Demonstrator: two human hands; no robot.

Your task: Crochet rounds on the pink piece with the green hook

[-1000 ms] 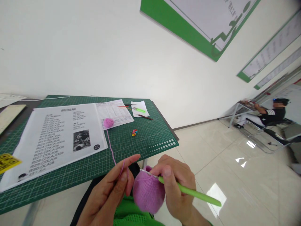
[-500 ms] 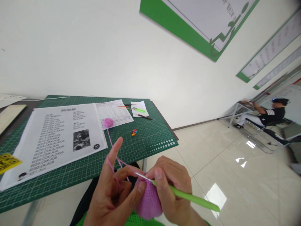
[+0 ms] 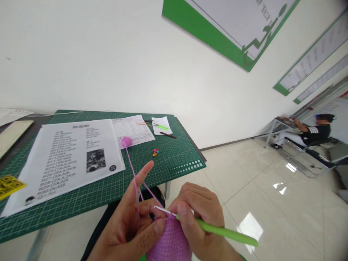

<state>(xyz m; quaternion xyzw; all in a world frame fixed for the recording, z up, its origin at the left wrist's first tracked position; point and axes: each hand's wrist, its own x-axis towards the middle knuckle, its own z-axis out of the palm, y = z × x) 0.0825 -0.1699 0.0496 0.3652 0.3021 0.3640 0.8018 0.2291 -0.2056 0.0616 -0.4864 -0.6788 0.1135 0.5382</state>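
My left hand (image 3: 133, 224) pinches the top edge of a pink crocheted piece (image 3: 172, 241) between thumb and fingers, with its index finger raised and pink yarn running round it. My right hand (image 3: 199, 214) grips a crochet hook (image 3: 225, 232) with a green handle. The hook's silver tip lies at the top edge of the piece, pointing left. From the left hand the yarn (image 3: 130, 161) leads up to a small pink yarn ball (image 3: 126, 141) on the table.
A green cutting mat (image 3: 141, 159) covers the table. On it lie a printed pattern sheet (image 3: 73, 181), a form (image 3: 133, 127), small coloured stitch markers (image 3: 155, 152), green-handled snippers (image 3: 162, 127) and a dark stick (image 3: 168, 135). Far right, a person (image 3: 312, 132) sits at another table.
My left hand and the crocheted piece have shifted; the raised index finger leans further right. More of the yarn shows stretched between finger and hook. The right hand has moved slightly down.
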